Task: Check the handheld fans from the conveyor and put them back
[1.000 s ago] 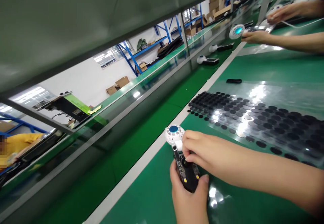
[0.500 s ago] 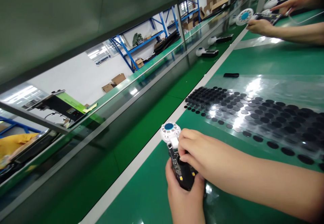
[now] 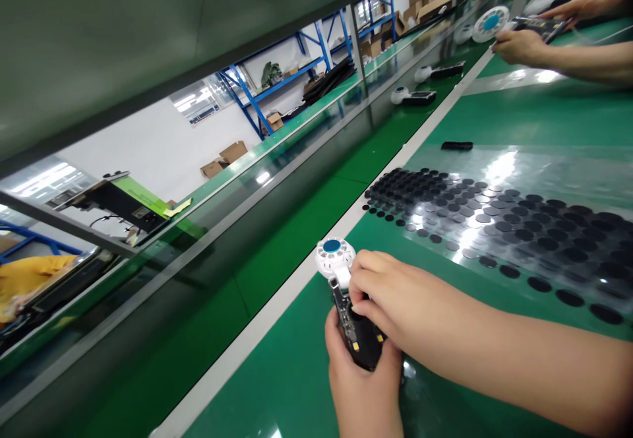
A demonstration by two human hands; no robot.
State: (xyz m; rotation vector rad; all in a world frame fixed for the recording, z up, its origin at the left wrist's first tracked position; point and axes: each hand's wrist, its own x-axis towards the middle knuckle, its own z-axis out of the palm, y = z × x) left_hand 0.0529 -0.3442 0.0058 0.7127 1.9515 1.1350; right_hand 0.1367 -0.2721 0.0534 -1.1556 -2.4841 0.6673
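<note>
A device with a round white head, blue in its centre, and an open black body (image 3: 366, 342) showing a circuit board is at the lower middle. My left hand (image 3: 363, 385) wraps round the lower end of the body from below. Over its upper part, my right hand (image 3: 378, 286) is bent with thumb and fingers pinched together at the board; what lies between the fingertips is hidden. The white head (image 3: 335, 257) points away from me, beside the right hand's knuckles.
Clear sheets with many black discs (image 3: 524, 234) lie right on the green table (image 3: 534, 118). Beyond them is a small black piece (image 3: 457, 146). Two similar devices (image 3: 413, 97) rest on the green belt. At upper right, another person's hands (image 3: 524, 47) hold one too.
The devices on the belt and the other person's hands appear slightly farther right as the view shifts. My hands keep nearly the same pose on the device.
</note>
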